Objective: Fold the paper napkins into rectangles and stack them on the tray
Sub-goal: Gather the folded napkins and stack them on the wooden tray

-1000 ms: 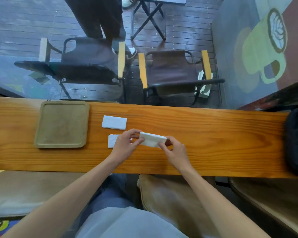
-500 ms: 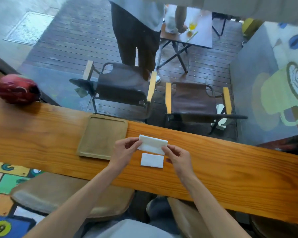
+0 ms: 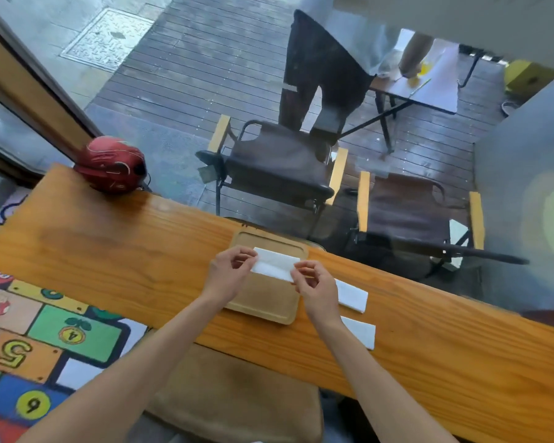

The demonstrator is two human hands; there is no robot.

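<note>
The wooden counter (image 3: pixel 429 356) is carrying everything, w/ the tan tray (image 3: pixel 263 302) sitting against its far edge, roughly mid-length, and nothing is lying in the tray yet as far as I can tell. Both hands are working over the tray: left hand (image 3: pixel 226 271) is pinching the left end of the folded napkin (image 3: pixel 274 264), right hand (image 3: pixel 315 282) is pinching the right end, so the napkin is hanging stretched between them above the tray's far half, not resting on it. Two more folded napkins (image 3: pixel 352 295) are lying on the counter just right of the tray, one nearer the far edge, one nearer the near edge, waiting their turn. Risks, imo: if one pinch is letting go before the other, the napkin is prob going to swing and land skewed or half over the tray rim; thin paper is also likely springing open once freed, so the rectangle may be unfolding; the right wrist is hovering close to the nearer loose napkins and could be brushing them toward the near edge.
</note>
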